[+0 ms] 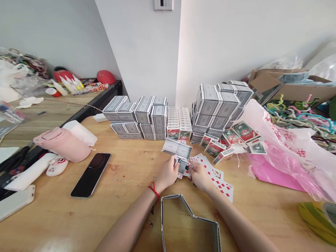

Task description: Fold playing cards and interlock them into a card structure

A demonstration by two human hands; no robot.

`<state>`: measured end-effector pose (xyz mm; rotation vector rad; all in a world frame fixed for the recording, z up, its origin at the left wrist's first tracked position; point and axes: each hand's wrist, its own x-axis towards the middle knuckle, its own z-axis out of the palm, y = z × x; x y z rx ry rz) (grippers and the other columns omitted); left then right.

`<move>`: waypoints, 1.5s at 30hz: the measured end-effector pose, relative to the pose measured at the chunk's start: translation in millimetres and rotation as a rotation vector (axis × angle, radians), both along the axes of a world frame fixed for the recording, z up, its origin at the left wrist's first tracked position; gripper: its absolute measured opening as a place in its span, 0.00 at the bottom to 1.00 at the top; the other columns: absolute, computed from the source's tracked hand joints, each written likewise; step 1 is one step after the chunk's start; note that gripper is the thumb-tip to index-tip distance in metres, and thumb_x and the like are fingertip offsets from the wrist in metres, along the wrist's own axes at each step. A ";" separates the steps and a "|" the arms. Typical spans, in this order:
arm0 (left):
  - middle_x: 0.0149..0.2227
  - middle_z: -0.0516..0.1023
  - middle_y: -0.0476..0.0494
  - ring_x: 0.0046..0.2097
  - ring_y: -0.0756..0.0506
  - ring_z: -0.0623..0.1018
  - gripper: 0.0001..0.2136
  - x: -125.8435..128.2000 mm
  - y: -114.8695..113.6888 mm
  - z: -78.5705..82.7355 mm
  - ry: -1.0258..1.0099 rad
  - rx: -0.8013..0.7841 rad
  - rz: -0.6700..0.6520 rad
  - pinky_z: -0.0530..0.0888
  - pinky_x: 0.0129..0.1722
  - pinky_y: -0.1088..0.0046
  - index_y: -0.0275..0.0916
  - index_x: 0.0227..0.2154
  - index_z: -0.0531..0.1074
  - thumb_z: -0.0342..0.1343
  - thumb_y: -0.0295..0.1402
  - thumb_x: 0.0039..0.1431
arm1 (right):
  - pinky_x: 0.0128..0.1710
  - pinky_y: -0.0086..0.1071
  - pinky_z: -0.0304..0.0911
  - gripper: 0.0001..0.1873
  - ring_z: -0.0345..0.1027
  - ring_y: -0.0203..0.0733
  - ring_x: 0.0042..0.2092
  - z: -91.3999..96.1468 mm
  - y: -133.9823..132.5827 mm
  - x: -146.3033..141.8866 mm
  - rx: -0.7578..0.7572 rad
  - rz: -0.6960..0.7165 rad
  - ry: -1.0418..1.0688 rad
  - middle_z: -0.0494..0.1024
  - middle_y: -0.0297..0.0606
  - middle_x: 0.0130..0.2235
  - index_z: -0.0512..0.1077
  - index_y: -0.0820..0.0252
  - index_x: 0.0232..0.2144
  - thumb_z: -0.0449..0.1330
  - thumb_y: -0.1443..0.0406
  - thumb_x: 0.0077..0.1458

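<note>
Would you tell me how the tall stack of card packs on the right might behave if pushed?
The tall stack would probably topple: its packs sit unevenly, some slanting. Loose packs lie at its foot, so it likely scatters rather than slides.

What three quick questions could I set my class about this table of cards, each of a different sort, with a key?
1. True or false: the phone lies flat on the table to the left of the left hand.
2. What do the left hand and the right hand grip between them? A: scissors. B: playing cards. C: a bottle.
3. Fill in the gap: the string tied around the left wrist is coloured ____.

Key: 1 true; 2 B; 3 red.
</note>
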<state>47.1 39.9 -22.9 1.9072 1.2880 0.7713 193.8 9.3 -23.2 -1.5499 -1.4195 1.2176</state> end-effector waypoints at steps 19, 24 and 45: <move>0.33 0.73 0.44 0.24 0.50 0.73 0.15 -0.3 -4.1 3.8 -0.394 -0.364 -0.108 0.70 0.19 0.75 0.37 0.41 0.60 0.51 0.38 0.53 | 0.14 0.25 0.49 0.12 0.54 0.31 0.14 -8.3 -1.0 5.2 0.055 -0.046 0.070 0.63 0.28 0.13 0.58 0.58 0.21 0.50 0.59 0.51; 0.41 0.74 0.40 0.38 0.46 0.75 0.14 -5.2 2.0 1.4 -0.418 -0.243 -0.062 0.72 0.36 0.70 0.36 0.39 0.64 0.54 0.37 0.51 | 0.13 0.25 0.50 0.17 0.55 0.31 0.13 -2.6 -6.0 3.1 0.134 -0.030 0.002 0.63 0.28 0.14 0.57 0.57 0.20 0.48 0.54 0.54; 0.54 0.65 0.45 0.57 0.42 0.58 0.12 -18.0 2.6 16.8 -0.198 0.270 -0.157 0.54 0.57 0.59 0.46 0.40 0.73 0.55 0.34 0.51 | 0.31 0.32 0.66 0.25 0.71 0.39 0.31 7.9 6.7 18.5 -0.125 -0.069 0.785 0.75 0.37 0.34 0.64 0.56 0.44 0.61 0.55 0.43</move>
